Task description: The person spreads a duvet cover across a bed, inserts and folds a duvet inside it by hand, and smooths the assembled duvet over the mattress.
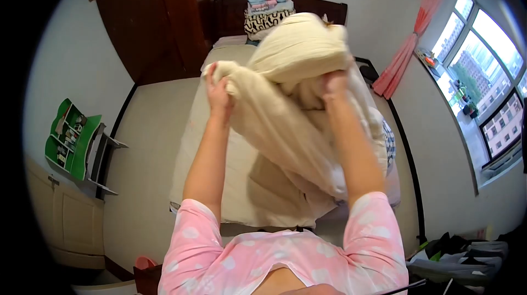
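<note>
A bulky cream quilt (pixel 299 48) is held up over the bed, bunched at the top and blurred by motion. My left hand (pixel 219 90) grips its left corner, fingers wrapped round the cloth. On the right, my right hand (pixel 335 83) is closed on the quilt's folds, partly smeared and hidden by the fabric. Lower folds hang between my arms and spread toward the right side of the bed. Beneath lies a cream bed sheet (pixel 219 185) that covers the mattress.
Folded bedding (pixel 269 12) is stacked by the dark headboard (pixel 324 7). A green shelf desk (pixel 71 138) stands left, a pink curtain (pixel 403 61) and window right. Dark clothes (pixel 466 256) lie at the lower right. A wardrobe (pixel 143 20) stands at the back left.
</note>
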Demonstrator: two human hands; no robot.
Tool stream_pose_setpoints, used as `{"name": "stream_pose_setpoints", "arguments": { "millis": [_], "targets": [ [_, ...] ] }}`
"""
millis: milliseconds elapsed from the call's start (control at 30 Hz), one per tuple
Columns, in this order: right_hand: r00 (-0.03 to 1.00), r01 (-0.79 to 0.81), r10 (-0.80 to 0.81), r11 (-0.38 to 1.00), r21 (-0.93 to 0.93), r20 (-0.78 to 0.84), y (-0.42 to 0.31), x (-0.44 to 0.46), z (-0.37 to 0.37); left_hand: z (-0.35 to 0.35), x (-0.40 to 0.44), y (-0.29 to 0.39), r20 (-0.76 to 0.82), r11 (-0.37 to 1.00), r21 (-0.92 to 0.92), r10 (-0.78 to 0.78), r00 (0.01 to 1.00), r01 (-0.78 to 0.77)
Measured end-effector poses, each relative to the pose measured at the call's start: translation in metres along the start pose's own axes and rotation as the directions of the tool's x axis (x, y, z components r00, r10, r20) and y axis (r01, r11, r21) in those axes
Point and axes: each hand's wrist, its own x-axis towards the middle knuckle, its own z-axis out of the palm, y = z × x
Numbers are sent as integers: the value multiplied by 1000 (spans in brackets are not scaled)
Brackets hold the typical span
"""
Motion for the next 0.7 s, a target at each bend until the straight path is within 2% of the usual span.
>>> {"name": "stream_pose_setpoints", "arguments": {
  "millis": [67, 100, 133, 167, 200, 267, 333, 400, 467, 500, 533, 567, 600, 667, 700],
  "targets": [
    [995, -85, 83, 996, 31, 50, 66, -18, -5, -47, -7, -15, -36, 996, 20, -88, 995, 89],
    [979, -204, 204, 975, 91, 18, 98, -30, -11, -71, -14, -28, -79, 973, 85, -210, 975, 216],
    [958, -260, 271, 958, 123, -90, 111, -59, 6, -100, -22, -45, -133, 929, 145, -321, 938, 339],
    [984, -113, 169, 853, -510, 65, 146, -69, -31, -142, -32, -78, -177, 813, 427, -355, 918, 396],
    [948, 161, 190, 406, -900, 255, 184, -79, -80, -182, -50, -111, -233, 613, 665, -371, 899, 426],
    [870, 61, 474, 172, -983, 137, 213, -126, -123, -226, -105, -137, -357, 237, 823, -490, 795, 516],
    [731, -7, 672, 185, -983, 121, 220, -163, -177, -229, -161, -123, -371, 238, 717, -666, 648, 655],
    [694, -128, 719, 83, -988, -30, 200, -196, -225, -238, -209, -131, -334, 234, 608, -792, 512, 759],
    [655, -363, 693, -61, -930, -301, 161, -216, -271, -235, -246, -135, -350, 199, 559, -823, 447, 805],
    [709, -388, 610, -81, -918, -353, 156, -229, -322, -232, -260, -136, -355, 183, 535, -837, 416, 824],
    [714, -396, 549, -195, -897, -435, 123, -236, -334, -229, -270, -140, -364, 181, 527, -835, 413, 830],
    [708, -474, 439, -286, -833, -553, 131, -255, -416, -225, -278, -144, -372, 180, 519, -833, 410, 836],
    [628, -583, 411, -313, -750, -660, 97, -259, -433, -221, -286, -150, -380, 176, 512, -831, 406, 841],
    [723, -544, 195, -432, -720, -663, 53, -279, -486, -217, -300, -164, -373, 200, 503, -827, 420, 841],
    [687, -606, 174, -398, -689, -705, 30, -289, -519, -215, -305, -172, -368, 208, 501, -827, 424, 840]
  ]
}}
